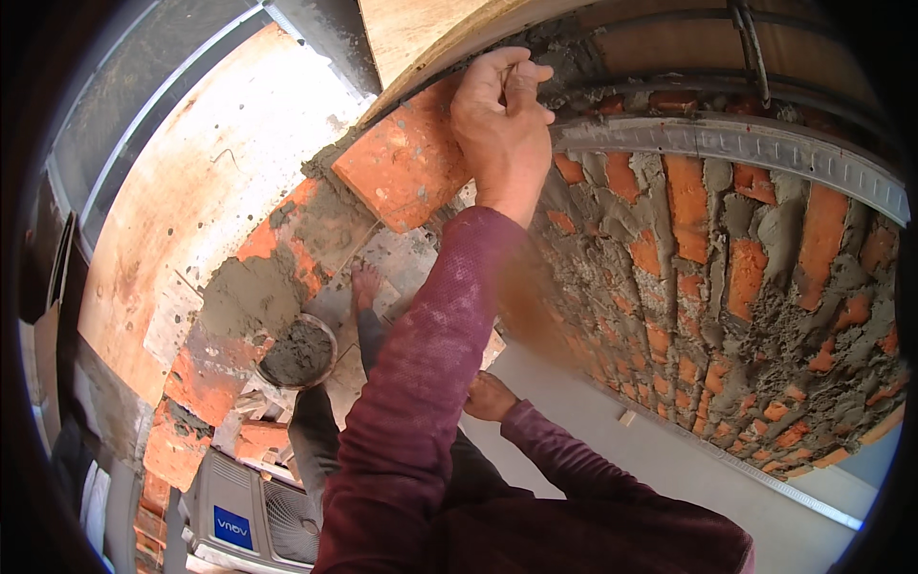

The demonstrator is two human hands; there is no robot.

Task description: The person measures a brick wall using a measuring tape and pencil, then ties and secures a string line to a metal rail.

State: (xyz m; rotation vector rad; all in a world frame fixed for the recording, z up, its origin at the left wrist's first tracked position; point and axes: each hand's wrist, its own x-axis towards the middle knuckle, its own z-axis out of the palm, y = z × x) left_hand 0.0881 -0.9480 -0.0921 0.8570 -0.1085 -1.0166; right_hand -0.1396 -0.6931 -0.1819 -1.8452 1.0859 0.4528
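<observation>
My left hand (504,124) is raised at the top, its fingers curled together in a pinch beside a curved wooden board (426,53). Whatever lies in that pinch is too small to name. Just left of its wrist, an orange brick (402,163) rests on the mortar-covered wall top. My right hand (492,397) is lower, partly behind my left sleeve, with fingers curled; what it grips is hidden. A brown blurred shape (540,306) shows beside my left forearm. Grey mortar (251,295) is heaped on the brick ledge, next to a round bucket of mortar (298,352).
A brick wall smeared with mortar (746,258) fills the right, below a perforated metal strip (727,142). Plywood (182,215) lies at left. An outdoor air-conditioner unit (244,512) stands at lower left, near loose bricks (263,440). A bare foot (364,284) shows below the ledge.
</observation>
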